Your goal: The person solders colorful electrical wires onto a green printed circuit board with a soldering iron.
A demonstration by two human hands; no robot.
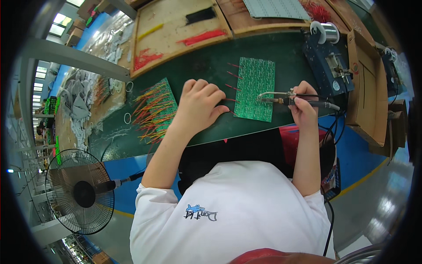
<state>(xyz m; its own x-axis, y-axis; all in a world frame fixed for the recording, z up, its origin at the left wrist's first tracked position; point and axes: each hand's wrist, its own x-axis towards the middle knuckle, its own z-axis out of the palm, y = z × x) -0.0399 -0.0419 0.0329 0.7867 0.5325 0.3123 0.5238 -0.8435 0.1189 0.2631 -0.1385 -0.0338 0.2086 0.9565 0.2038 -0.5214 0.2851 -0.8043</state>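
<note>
A green circuit board [257, 83] lies flat on the table [200, 61] between the two hands, probably so that its left edge can be reached from one side and its face from the other. Thin red wires [233, 86] stick out along that left edge, spaced apart, which seems to keep each one easy to single out. The left hand [200, 105] is beside that edge, fingers curled, thumb and forefinger slightly apart near a wire; whether they pinch it I cannot tell. The right hand [305, 105] holds a soldering tool [281, 97] like a pen, presumably for fine control, its slim tip over the board. The tool's cables trail rightward, likely to stay off the board. A solder spool [325, 33] sits atop a blue feeder [327, 68] near that hand. Left of the left hand, another board [172, 104] lies beneath many orange and red wires [147, 108].
</note>
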